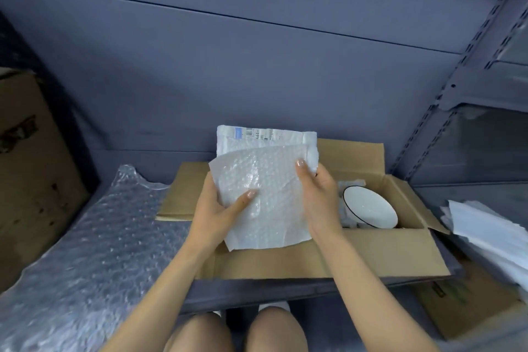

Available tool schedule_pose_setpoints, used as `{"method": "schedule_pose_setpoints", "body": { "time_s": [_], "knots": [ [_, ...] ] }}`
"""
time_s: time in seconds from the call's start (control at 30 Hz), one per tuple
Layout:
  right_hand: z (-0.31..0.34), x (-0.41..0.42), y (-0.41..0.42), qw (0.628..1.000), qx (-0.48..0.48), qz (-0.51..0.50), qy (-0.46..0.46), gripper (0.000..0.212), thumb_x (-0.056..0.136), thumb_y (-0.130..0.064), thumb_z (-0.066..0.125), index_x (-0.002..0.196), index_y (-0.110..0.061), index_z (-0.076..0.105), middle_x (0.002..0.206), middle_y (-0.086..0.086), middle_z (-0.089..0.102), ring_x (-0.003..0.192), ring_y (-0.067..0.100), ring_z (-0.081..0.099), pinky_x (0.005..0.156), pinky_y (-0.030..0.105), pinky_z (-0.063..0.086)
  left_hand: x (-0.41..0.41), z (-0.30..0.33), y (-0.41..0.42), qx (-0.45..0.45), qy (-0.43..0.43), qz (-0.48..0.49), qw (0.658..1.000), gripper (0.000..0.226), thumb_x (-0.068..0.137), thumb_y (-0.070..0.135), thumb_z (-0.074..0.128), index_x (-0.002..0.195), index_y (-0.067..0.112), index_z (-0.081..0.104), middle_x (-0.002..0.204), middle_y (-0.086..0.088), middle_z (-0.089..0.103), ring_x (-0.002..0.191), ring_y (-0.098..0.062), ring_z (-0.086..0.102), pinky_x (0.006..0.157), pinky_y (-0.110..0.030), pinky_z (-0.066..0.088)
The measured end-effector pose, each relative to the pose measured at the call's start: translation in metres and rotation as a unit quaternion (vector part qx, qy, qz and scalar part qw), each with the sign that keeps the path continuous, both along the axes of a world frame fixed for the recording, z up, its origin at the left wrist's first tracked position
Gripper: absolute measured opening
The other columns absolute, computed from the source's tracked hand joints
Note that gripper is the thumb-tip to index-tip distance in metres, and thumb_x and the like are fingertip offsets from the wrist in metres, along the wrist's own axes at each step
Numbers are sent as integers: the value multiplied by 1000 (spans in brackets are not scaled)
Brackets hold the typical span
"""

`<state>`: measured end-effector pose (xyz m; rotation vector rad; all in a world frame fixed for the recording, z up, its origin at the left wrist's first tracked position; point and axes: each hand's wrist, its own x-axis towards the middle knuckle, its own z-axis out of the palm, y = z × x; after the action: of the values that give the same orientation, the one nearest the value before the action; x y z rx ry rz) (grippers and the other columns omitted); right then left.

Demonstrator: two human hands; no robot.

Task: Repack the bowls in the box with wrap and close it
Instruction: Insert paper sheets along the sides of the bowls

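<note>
A white bubble-wrap pouch [265, 197] is held up over the open cardboard box [380, 251], its near face a pebbled sheet of small bubbles, its far face flat white with a printed barcode label [251, 133] along the top edge. The front layer curls away from the back one at the upper left. The left hand [220, 214] has a closed grip on the pouch's lower left edge, thumb pressed across the bubbled front. The right hand [317, 194] pinches the right edge, thumb on the front near the top, fingers behind.

The box sits on a grey-blue shelf [257, 291] with its flaps spread outward. Inside, at the right, a white bowl [370, 207] with a thin dark rim stands tilted on its side, its smooth glossy inside facing left. More crumpled white wrap lies just behind and beside it.

On the shelf to the left lies a large loose sheet of clear bubble wrap [91, 251], shiny and rumpled. A stack of white sheets [491, 231] rests at the right edge.
</note>
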<state>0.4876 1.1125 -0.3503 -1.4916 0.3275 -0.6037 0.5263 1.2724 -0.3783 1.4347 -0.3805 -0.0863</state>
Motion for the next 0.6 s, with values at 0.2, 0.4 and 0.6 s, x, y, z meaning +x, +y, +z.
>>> {"method": "schedule_pose_setpoints", "body": {
  "time_s": [0.2, 0.4, 0.6],
  "knots": [
    [-7, 0, -10, 997, -69, -4, -20, 21, 93, -32, 58, 111, -21, 61, 104, -12, 70, 100, 7, 65, 89, 37, 50, 6, -4, -5, 3, -9, 35, 999, 39, 81, 21, 71, 116, 18, 55, 108, 7, 67, 93, -4, 67, 70, -18, 54],
    [11, 0, -36, 956, -277, -28, -97, 42, 92, -20, 62, 132, -26, 49, 127, -12, 53, 115, 9, 52, 93, 22, 47, 8, 0, -7, 5, -27, 44, 999, 36, 79, 21, 73, 112, 20, 58, 104, 9, 68, 91, -3, 66, 69, -17, 53],
    [29, 8, -41, 842, -531, -55, -82, 26, 86, -30, 64, 109, -19, 68, 132, 0, 50, 118, 10, 40, 99, 14, 30, 8, 5, -6, 35, -54, 50, 997, 39, 79, 28, 74, 114, 25, 58, 105, 14, 67, 97, -2, 64, 79, -27, 55]
  ]
}}
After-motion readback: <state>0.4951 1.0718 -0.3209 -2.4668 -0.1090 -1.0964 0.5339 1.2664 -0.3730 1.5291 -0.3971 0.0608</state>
